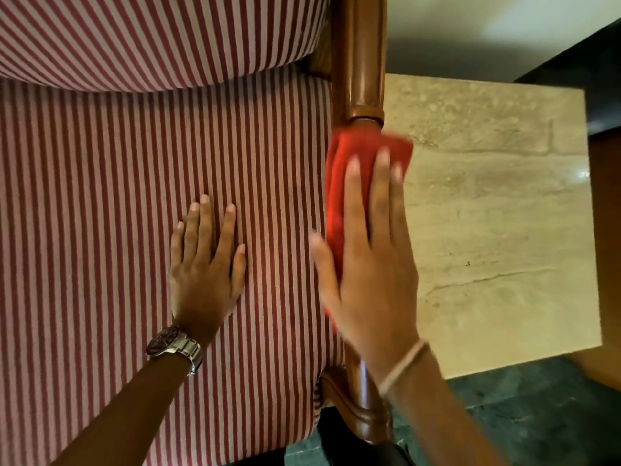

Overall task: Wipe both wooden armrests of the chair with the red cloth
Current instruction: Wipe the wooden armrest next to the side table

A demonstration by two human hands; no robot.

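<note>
Head view: the right hand (369, 260) lies flat, fingers extended, pressing the red cloth (339, 183) onto the wooden armrest (361, 62) on the chair's right side. The left hand (205, 264), wearing a wristwatch (174, 344), rests released, palm down on the striped seat cushion (100, 213). A marble surface (497, 213) stands just beside the armrest.

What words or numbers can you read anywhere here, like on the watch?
None can be read.
The watch on the left hand: its dial is dark and too small to read.
The red cloth under the right hand, the striped seat cushion, the wooden armrest and the stone table: no writing shows.
</note>
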